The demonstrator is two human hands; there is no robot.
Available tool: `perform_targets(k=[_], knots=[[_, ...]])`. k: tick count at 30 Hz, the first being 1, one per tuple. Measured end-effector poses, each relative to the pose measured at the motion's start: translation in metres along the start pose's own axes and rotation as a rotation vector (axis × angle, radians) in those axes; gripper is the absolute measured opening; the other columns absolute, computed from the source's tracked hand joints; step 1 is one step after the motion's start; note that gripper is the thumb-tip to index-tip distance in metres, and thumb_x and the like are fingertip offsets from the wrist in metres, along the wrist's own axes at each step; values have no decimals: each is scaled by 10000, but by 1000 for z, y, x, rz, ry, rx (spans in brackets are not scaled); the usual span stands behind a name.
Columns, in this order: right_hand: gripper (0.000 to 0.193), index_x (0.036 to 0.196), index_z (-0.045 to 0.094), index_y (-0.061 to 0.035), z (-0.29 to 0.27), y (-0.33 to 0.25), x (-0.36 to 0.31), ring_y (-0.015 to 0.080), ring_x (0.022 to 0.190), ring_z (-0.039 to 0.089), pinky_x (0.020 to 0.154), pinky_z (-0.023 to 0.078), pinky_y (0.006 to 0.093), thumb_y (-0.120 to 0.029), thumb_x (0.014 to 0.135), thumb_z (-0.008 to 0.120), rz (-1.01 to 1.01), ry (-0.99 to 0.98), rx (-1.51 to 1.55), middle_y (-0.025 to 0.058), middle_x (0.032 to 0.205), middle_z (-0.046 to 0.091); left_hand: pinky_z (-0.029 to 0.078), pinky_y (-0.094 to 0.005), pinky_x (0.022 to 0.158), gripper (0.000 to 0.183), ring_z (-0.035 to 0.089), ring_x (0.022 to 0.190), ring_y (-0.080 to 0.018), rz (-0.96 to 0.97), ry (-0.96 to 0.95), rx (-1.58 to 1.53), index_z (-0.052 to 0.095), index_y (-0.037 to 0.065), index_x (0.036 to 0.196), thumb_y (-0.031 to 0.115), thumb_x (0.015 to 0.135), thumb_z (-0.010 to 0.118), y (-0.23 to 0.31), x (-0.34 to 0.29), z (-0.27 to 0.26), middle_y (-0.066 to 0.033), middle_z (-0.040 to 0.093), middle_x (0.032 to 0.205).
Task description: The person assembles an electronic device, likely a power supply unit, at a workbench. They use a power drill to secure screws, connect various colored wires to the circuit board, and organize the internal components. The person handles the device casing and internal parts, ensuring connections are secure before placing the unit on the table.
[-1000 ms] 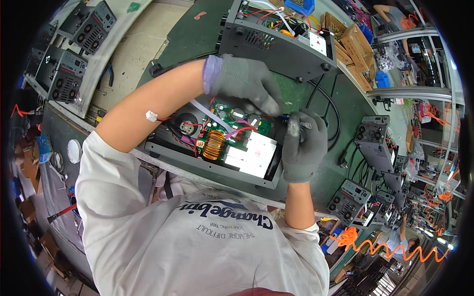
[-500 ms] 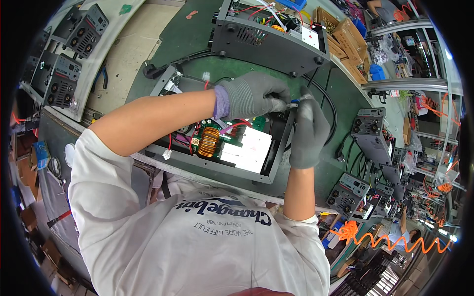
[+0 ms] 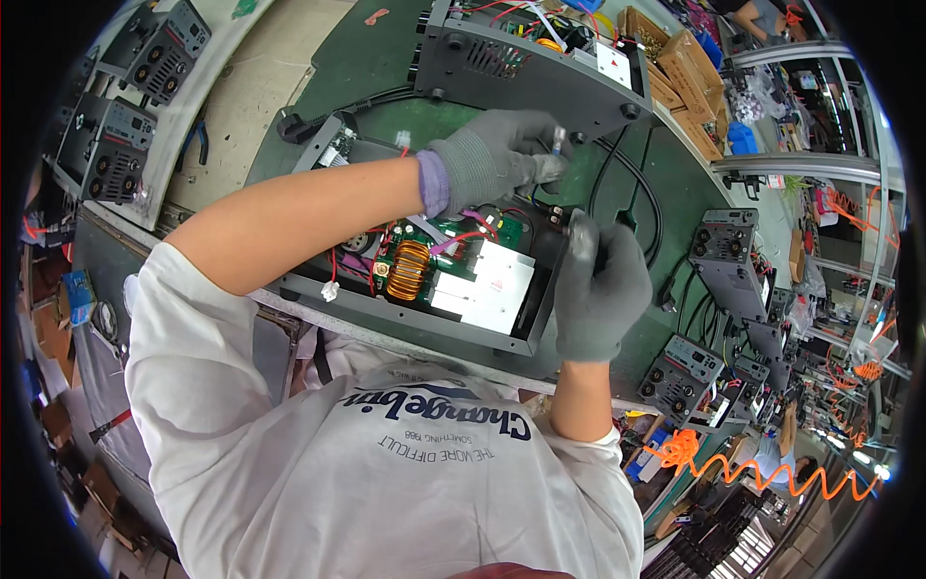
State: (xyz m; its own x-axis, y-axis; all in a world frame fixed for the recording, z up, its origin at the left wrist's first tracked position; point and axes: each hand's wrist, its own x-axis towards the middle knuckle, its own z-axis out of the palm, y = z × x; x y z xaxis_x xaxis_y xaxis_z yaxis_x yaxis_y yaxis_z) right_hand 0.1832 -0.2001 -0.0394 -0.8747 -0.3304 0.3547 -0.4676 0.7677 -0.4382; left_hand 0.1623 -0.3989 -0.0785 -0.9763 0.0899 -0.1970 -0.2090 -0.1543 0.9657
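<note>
Both my hands wear grey gloves. My left hand (image 3: 497, 159) is closed above the far right part of an open dark-grey machine case (image 3: 415, 314); a small white-and-blue piece (image 3: 558, 140), seemingly a wire end, stands up at its fingertips. Beside the case's right end, my right hand (image 3: 603, 289) has curled fingers, its thumb near a small black component (image 3: 555, 214) at the case edge. What those fingers hold, if anything, is hidden. Inside the case sit a copper coil (image 3: 409, 270), a green circuit board (image 3: 463, 259) and a white plate (image 3: 497, 289).
A second open case (image 3: 540, 92) stands behind on the green bench top (image 3: 347, 58). Black cable (image 3: 658, 217) loops to the right. A plug (image 3: 291, 127) lies far left. Finished-looking units (image 3: 728, 261) stand on the right, more on the left. An orange coiled hose (image 3: 680, 449) hangs lower right.
My hands have moved apart. The left has risen away from the case edge with the small white-and-blue piece; the right has drawn down nearer to me, uncovering the black component.
</note>
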Motion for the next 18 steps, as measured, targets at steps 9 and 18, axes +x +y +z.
perform_targets(k=[9,18], knots=[[351,924,600,65,12,14,-29,388,1079,676,908,533,422,-263,1031,533,-43,11,190,350,1294,604,539,-467,873,294,697,1000,-308,25,-133,1042,682,209,1204,344,1007,510,14,0,-2,-104,724,997],[473,1080,546,136,22,12,-38,249,1035,701,897,560,366,-336,1068,512,136,-116,483,306,1261,642,546,-477,849,251,688,966,-336,38,-342,1126,732,142,1070,287,959,559,9,-2,-9,-130,699,1001]])
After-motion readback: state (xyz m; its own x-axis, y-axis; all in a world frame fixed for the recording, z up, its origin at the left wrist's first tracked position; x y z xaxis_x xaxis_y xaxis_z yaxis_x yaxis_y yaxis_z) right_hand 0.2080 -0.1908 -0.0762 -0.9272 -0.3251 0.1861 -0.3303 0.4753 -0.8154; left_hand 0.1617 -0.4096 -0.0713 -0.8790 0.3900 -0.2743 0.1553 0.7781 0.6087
